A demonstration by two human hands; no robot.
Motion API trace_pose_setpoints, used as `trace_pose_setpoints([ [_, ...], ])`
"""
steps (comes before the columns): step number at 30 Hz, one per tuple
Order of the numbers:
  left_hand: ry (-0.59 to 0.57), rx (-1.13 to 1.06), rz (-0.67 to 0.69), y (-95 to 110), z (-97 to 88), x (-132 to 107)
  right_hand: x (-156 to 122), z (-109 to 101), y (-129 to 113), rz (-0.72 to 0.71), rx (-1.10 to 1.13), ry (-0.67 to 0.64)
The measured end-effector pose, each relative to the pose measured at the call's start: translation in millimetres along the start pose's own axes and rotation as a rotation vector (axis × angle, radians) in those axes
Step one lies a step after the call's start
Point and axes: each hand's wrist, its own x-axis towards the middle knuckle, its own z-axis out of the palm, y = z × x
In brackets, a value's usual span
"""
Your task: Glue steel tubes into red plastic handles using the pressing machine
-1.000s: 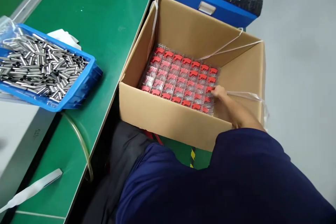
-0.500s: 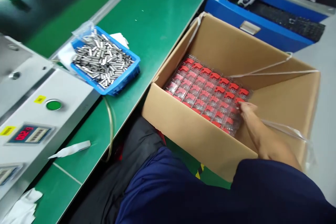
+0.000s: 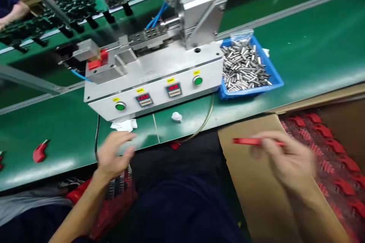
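My right hand, smeared by motion, grips a red plastic handle-like part that sticks out to the left. Beneath and beside it stands the cardboard box, where more red parts lie in clear trays. My left hand hangs with fingers apart and holds nothing, just in front of the bench edge. Beyond both hands is a grey metal bench machine with green buttons and red displays. At its left end a similar red part sits in the fixture.
A blue bin full of small metal pins adjoins the machine on the right. On the green bench lie a red part with a metal tip, white paper and a white crumpled bit. A thin hose curves near the edge.
The view has swung left from the box to the machine. My right hand has come out of the box with a red part in it, and my left hand has come into view.
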Motion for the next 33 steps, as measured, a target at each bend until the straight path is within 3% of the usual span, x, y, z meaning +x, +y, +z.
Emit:
trace_pose_setpoints([
  [2, -0.173, -0.243, -0.055, 15.8, 37.3, -0.3, 7.2, 67.8, -23.1, 0.023, 0.26, -0.28],
  [4, -0.232, -0.44, -0.113, 32.4, 64.0, 0.7, 10.0, 123.8, -37.9, 0.032, 0.423, -0.491],
  [6, -0.195, -0.559, -0.207, 42.3, 75.1, -2.5, 10.2, 158.0, -42.7, 0.012, 0.459, -0.611],
  [7, -0.156, -0.595, -0.286, 44.1, 76.0, -6.3, 10.7, 166.5, -41.5, -0.025, 0.417, -0.605],
  [12, 0.12, -0.856, -0.858, 32.3, 71.0, -29.6, 31.3, 170.7, -13.2, -0.217, -0.037, -0.104],
  [15, 0.239, -1.017, -1.007, 21.9, 72.7, -32.8, 47.7, 180.2, 2.8, -0.199, -0.223, -0.178],
  [18, 0.272, -1.046, -1.042, 17.4, 71.1, -29.2, 52.1, 193.8, 5.3, -0.194, -0.244, -0.26],
  [25, 0.241, -1.057, -0.983, 23.7, 56.4, -21.2, 35.9, 190.0, -14.0, -0.02, 0.329, -0.328],
  [33, 0.21, -1.054, -0.998, 30.1, 54.2, -22.0, 24.4, 192.5, -23.3, -0.039, 0.293, -0.201],
])
